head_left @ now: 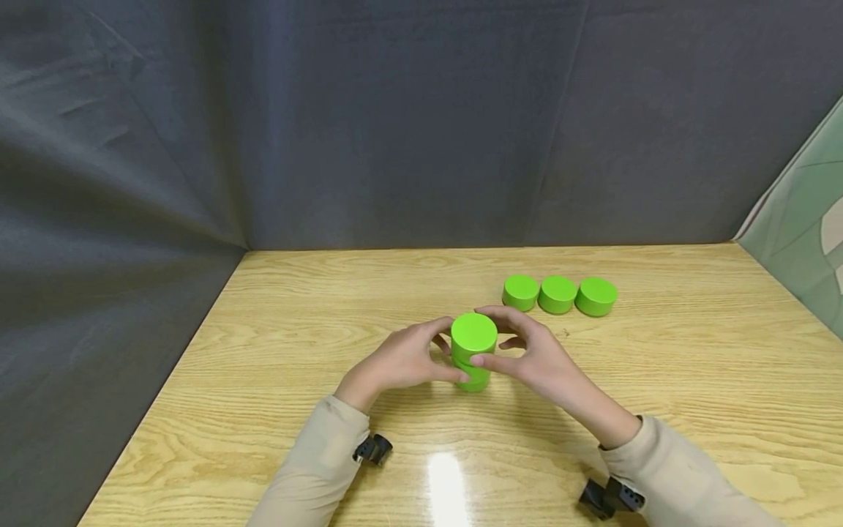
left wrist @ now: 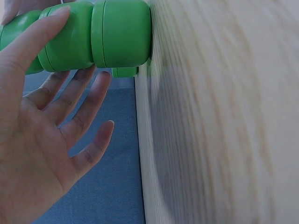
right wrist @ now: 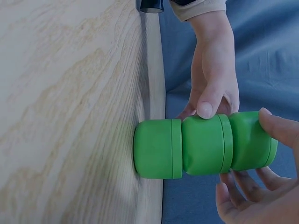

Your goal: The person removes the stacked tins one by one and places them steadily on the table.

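Note:
Three green round lidded containers form a stack on the wooden table. The bottom container (right wrist: 153,149) stands on the tabletop, the middle container (right wrist: 203,144) sits on it, and the top container (head_left: 473,337) leans slightly out of line in the right wrist view. My left hand (head_left: 411,359) grips the middle container from the left, thumb on the near side and fingers behind. From the right, my right hand (head_left: 536,362) pinches the top container between thumb and fingers. In the head view the hands partly hide the middle container.
Behind the stack to the right, three more green containers, a left one (head_left: 520,293), a centre one (head_left: 557,295) and a right one (head_left: 596,297), stand in a row on the table (head_left: 296,293). A dark curtain (head_left: 408,132) hangs along the back and left edges.

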Demonstrator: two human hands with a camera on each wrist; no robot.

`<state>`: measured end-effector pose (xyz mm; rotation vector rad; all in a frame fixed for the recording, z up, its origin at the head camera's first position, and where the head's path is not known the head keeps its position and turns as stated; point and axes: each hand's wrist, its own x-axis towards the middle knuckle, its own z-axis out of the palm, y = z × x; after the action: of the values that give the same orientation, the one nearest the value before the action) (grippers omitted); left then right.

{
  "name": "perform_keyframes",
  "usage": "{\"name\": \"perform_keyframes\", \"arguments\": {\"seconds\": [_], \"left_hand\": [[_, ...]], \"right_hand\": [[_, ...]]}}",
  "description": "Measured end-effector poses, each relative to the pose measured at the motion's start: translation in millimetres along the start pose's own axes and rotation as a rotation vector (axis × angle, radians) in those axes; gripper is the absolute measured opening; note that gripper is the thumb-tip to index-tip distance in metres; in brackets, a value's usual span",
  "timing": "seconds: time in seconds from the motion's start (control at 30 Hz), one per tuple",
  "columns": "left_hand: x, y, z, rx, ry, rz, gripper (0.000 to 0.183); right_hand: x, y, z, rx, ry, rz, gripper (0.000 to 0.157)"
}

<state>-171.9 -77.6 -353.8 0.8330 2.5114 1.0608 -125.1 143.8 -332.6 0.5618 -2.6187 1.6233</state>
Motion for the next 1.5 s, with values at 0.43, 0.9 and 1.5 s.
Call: {"name": "perform_keyframes", "arguments": {"seconds": [0.43, 0.9, 1.5], "left_hand": [[-0.4, -0.5, -0.4, 0.005, -0.007, -0.003, 0.066], [0.3, -0.5, -0.6, 0.007, -0.008, -0.010, 0.065], [-0.3, 0.2, 0.0, 0.004, -0.003, -0.004, 0.062]], "right_hand": [[-1.7, 2.1, -3.5, -0.016, 0.005, -0.002, 0.060], [-6.3, 1.0, -16.7, -0.045, 0.036, -0.004, 0.060], [-17.8, 5.7, -39.3, -0.062, 0.086, 0.014, 0.060]]}}
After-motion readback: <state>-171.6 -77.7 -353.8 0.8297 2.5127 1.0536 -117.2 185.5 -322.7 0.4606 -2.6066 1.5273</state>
